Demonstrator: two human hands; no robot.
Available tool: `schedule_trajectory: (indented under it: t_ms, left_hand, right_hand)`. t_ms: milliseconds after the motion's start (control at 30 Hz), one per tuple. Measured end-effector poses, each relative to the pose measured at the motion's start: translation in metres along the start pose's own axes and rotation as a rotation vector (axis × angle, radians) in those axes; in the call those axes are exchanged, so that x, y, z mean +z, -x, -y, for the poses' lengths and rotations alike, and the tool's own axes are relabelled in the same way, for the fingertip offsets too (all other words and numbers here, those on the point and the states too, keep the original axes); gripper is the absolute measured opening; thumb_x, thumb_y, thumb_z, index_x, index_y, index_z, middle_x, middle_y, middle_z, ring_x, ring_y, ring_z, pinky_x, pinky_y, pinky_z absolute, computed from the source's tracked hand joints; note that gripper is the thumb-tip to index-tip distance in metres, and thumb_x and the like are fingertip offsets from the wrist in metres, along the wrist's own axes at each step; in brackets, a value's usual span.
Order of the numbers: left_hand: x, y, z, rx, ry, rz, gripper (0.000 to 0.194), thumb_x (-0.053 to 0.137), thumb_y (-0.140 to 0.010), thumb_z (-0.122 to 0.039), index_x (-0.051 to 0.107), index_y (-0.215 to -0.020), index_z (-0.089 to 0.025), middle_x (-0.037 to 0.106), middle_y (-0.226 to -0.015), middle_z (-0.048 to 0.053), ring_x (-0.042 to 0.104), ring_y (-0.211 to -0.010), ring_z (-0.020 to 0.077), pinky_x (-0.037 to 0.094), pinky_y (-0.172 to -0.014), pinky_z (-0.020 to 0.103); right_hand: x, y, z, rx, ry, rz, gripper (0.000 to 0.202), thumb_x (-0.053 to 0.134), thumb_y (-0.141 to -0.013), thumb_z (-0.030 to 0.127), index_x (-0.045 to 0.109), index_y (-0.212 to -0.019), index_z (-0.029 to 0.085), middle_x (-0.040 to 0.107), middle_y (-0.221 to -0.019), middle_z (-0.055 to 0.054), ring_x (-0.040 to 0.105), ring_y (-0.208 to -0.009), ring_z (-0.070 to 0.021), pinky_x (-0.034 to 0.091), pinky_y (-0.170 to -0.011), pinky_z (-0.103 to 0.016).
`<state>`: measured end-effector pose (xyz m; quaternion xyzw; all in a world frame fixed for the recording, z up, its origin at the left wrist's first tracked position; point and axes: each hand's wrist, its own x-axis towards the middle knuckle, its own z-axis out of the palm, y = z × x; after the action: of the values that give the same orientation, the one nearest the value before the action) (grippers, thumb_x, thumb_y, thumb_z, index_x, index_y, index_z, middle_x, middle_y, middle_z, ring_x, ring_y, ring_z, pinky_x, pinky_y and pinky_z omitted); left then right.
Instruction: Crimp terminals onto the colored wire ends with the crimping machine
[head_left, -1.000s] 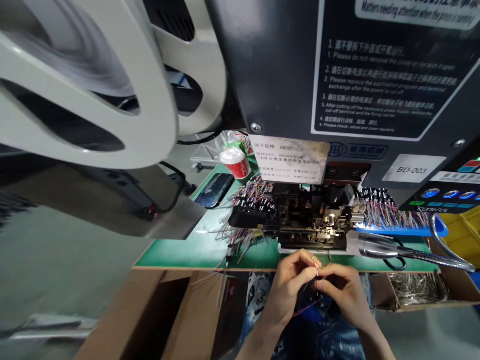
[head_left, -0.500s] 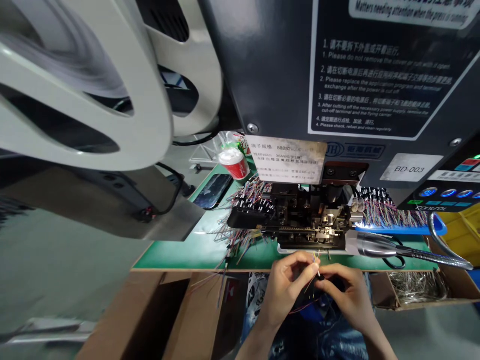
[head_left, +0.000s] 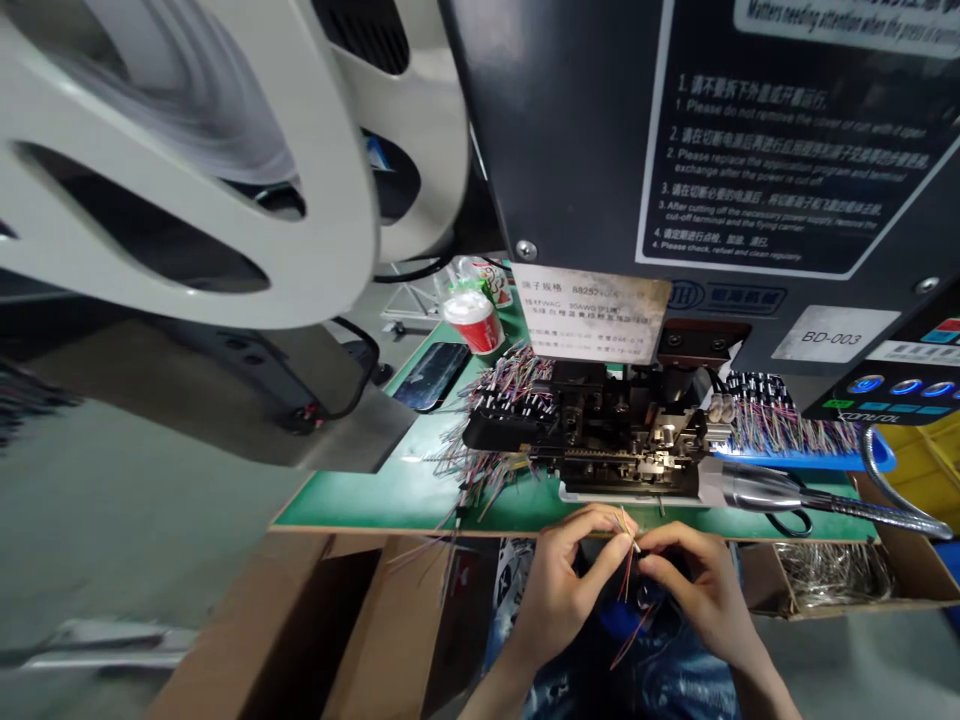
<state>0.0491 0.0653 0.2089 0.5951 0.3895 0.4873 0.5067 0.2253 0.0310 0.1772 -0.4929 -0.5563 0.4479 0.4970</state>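
Observation:
My left hand [head_left: 576, 572] is closed in a pinch on several thin coloured wires [head_left: 627, 578], whose loose ends stick up past the fingertips and hang below them. Close beside it, my right hand [head_left: 696, 578] pinches the same small bundle near a short white piece [head_left: 636, 547]; the fingers partly hide that spot. Both hands are just in front of the green table's edge, below the lit metal tooling of the press machine [head_left: 652, 462]. A reddish strand dangles lower, above my lap.
Heaps of wire bundles [head_left: 495, 420] lie left of the tooling, and more fill a blue tray [head_left: 810, 460] at right. A phone [head_left: 433, 376] and a red-and-white cup [head_left: 474, 322] stand on the table [head_left: 360, 500]. A flexible lamp [head_left: 765, 490] and a cardboard box [head_left: 772, 590] are at right.
The view has shifted slightly, so the machine appears further right. The wires between my hands have turned, and the reddish strand now hangs lower. Both hands keep their pinch.

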Motion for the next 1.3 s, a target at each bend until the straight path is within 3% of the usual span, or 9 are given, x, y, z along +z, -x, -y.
schedule_trajectory:
  t_ms: [233, 367, 533, 700, 800, 867, 933, 1133, 1300]
  left_hand:
    - [0.01, 0.005, 0.009, -0.063, 0.132, -0.065, 0.014, 0.07, -0.092, -0.028, 0.072, -0.081, -0.018, 0.072, -0.083, 0.005, 0.068, -0.08, 0.0217, 0.055, -0.077, 0.029]
    - [0.01, 0.004, 0.005, -0.094, 0.191, -0.039, 0.017, 0.07, -0.092, -0.032, 0.071, -0.083, -0.018, 0.071, -0.084, 0.005, 0.068, -0.079, 0.0217, 0.054, -0.074, 0.028]
    - [-0.001, -0.001, -0.008, -0.014, -0.104, 0.085, 0.016, 0.069, -0.09, -0.023, 0.069, -0.075, -0.02, 0.073, -0.08, 0.005, 0.069, -0.078, 0.0223, 0.052, -0.075, 0.029]
    - [-0.013, -0.004, -0.017, 0.068, -0.359, 0.257, 0.016, 0.066, -0.089, -0.015, 0.071, -0.076, -0.022, 0.074, -0.079, 0.004, 0.069, -0.077, 0.0227, 0.05, -0.072, 0.028]
    - [-0.018, -0.006, -0.017, 0.083, -0.448, 0.356, 0.015, 0.067, -0.086, -0.011, 0.073, -0.077, -0.022, 0.075, -0.077, 0.003, 0.069, -0.076, 0.0226, 0.049, -0.069, 0.028]
    - [-0.017, -0.008, -0.017, 0.084, -0.439, 0.366, 0.015, 0.068, -0.086, -0.011, 0.073, -0.077, -0.022, 0.076, -0.078, 0.003, 0.07, -0.076, 0.0225, 0.049, -0.07, 0.028]
    - [-0.012, -0.008, -0.016, 0.102, -0.364, 0.283, 0.015, 0.068, -0.089, -0.014, 0.071, -0.076, -0.022, 0.076, -0.079, 0.004, 0.07, -0.076, 0.0226, 0.051, -0.072, 0.029]
    - [0.025, -0.004, 0.005, 0.194, -0.006, -0.174, 0.015, 0.07, -0.092, -0.021, 0.07, -0.077, -0.022, 0.073, -0.08, 0.005, 0.07, -0.078, 0.0227, 0.055, -0.075, 0.03]
    - [0.044, 0.0, 0.03, 0.193, 0.151, -0.337, 0.018, 0.072, -0.096, -0.034, 0.072, -0.082, -0.023, 0.071, -0.084, 0.005, 0.067, -0.083, 0.023, 0.055, -0.078, 0.032]
  right_hand:
    - [0.021, 0.012, -0.009, 0.056, -0.149, -0.089, 0.022, 0.078, -0.092, 0.044, 0.081, -0.093, 0.023, 0.079, -0.084, -0.005, 0.073, -0.079, -0.0216, 0.055, -0.074, -0.029]
    - [0.019, 0.011, -0.007, 0.079, -0.236, -0.042, 0.022, 0.078, -0.092, 0.046, 0.081, -0.095, 0.024, 0.078, -0.082, -0.003, 0.072, -0.076, -0.0212, 0.056, -0.072, -0.029]
    - [0.0, 0.003, 0.003, -0.058, -0.041, 0.018, 0.019, 0.075, -0.096, 0.043, 0.083, -0.094, 0.026, 0.075, -0.082, -0.004, 0.064, -0.079, -0.0223, 0.05, -0.072, -0.032]
    - [-0.02, -0.006, 0.016, -0.236, 0.248, 0.221, 0.017, 0.068, -0.101, 0.032, 0.084, -0.104, 0.03, 0.076, -0.078, -0.004, 0.058, -0.08, -0.0249, 0.047, -0.069, -0.034]
    - [-0.026, -0.009, 0.018, -0.272, 0.296, 0.308, 0.018, 0.066, -0.102, 0.029, 0.084, -0.106, 0.03, 0.076, -0.079, -0.004, 0.058, -0.078, -0.0247, 0.046, -0.067, -0.034]
    - [-0.025, -0.009, 0.017, -0.247, 0.268, 0.289, 0.016, 0.068, -0.101, 0.03, 0.084, -0.102, 0.029, 0.077, -0.079, -0.004, 0.06, -0.078, -0.0239, 0.046, -0.067, -0.033]
    - [-0.02, -0.006, 0.014, -0.175, 0.186, 0.185, 0.014, 0.072, -0.098, 0.033, 0.084, -0.095, 0.027, 0.077, -0.079, -0.004, 0.062, -0.075, -0.0226, 0.046, -0.067, -0.032]
    - [0.008, 0.002, 0.001, 0.04, -0.164, -0.181, 0.022, 0.08, -0.089, 0.045, 0.083, -0.087, 0.024, 0.079, -0.081, -0.005, 0.07, -0.075, -0.0228, 0.054, -0.069, -0.03]
    - [0.02, 0.002, -0.009, 0.036, -0.315, -0.246, 0.018, 0.083, -0.087, 0.043, 0.083, -0.089, 0.025, 0.077, -0.077, -0.003, 0.068, -0.07, -0.0204, 0.055, -0.066, -0.027]
